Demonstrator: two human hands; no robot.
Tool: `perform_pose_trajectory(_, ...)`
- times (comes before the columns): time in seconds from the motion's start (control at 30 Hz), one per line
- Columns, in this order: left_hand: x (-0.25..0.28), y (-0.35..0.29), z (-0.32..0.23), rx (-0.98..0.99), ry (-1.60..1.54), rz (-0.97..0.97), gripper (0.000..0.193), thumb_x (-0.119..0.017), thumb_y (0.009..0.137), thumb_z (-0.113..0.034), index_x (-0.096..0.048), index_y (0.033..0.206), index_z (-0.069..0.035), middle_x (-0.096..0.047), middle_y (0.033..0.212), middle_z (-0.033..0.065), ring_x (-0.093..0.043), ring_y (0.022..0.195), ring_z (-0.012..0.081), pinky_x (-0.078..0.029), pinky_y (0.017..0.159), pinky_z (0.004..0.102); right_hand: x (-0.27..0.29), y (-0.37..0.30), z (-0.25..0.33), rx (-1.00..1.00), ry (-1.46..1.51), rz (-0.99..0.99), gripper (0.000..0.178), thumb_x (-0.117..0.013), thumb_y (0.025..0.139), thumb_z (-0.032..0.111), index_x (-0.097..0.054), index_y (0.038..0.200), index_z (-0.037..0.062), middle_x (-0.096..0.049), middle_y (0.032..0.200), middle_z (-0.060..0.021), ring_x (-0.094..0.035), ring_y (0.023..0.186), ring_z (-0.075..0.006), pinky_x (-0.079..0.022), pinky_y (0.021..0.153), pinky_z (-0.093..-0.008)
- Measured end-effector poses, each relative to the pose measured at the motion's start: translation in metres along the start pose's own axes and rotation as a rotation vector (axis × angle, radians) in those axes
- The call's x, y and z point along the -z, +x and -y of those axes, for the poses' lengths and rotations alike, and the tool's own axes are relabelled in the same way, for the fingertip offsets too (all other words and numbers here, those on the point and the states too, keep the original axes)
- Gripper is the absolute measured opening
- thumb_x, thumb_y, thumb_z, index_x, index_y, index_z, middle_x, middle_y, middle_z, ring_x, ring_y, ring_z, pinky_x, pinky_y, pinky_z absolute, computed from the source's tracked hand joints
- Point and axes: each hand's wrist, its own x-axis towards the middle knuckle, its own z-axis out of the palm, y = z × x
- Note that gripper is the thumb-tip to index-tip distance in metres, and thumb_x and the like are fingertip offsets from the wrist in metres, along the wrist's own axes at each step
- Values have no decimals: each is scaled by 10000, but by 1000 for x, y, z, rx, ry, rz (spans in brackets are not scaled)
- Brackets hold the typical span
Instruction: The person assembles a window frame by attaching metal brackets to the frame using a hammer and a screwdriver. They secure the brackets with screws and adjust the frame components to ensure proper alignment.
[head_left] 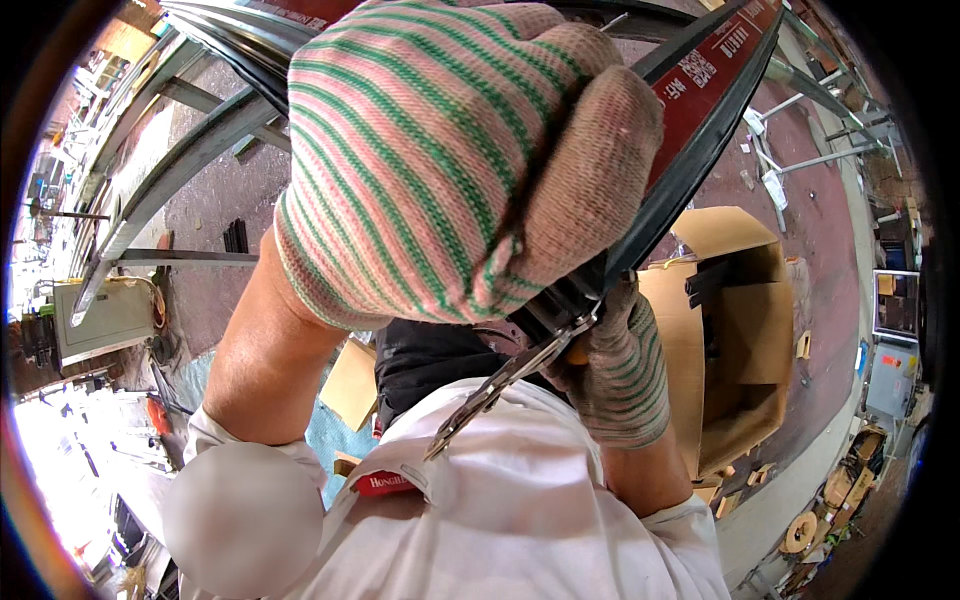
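My left hand (430, 160), in a pink knit glove with green stripes, is closed over a dark frame profile (715, 95) with red film on its face. The thumb presses along the profile's edge, and the palm side is hidden. A thin metal tip (613, 22) shows beyond the knuckles. Under the profile's near end, my right hand (625, 375), in a similar glove, is closed; an orange bit (577, 350) shows by its fingers, its kind unclear. A slim metal hinge arm (510, 370) slants from that end toward my shirt.
An open cardboard box (740, 335) with dark pieces inside stands to the right. Metal rack bars (180, 180) curve along the left, near a pale cabinet (105, 315). More dark profiles (240, 45) lie at the upper left. Scraps and rolls (800, 530) litter the right edge.
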Motion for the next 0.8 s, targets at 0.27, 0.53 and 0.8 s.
perform_pose_trajectory(0.27, 5, -5, 7, -28, -26, -23, 441, -644, 861, -375, -686, 1098, -6, -693, 942, 159, -674, 869, 294, -522, 805, 381, 6, -1, 2, -90, -34, -29, 908, -712, 767, 662, -414, 1423, 111, -614, 1288, -128, -672, 1091, -262, -628, 817, -384)
perform_pose_trajectory(0.53, 6, -2, 11, -44, -99, -26, 368, -614, 897, -302, -684, 1077, 11, -704, 939, 163, -696, 873, 281, -551, 801, 365, 22, 8, -25, 235, 158, 161, 828, -701, 793, 645, -452, 1396, 134, -624, 1271, -100, -678, 1067, -257, -634, 772, -376)
perform_pose_trajectory(0.8, 13, 5, 30, -96, -262, 7, 302, -585, 932, -229, -683, 1057, 29, -714, 936, 167, -717, 876, 268, -581, 796, 348, 17, 17, -18, 167, 194, 211, 750, -640, 814, 680, -579, 1244, 68, -658, 1035, -142, -675, 919, -287, -595, 733, -416)
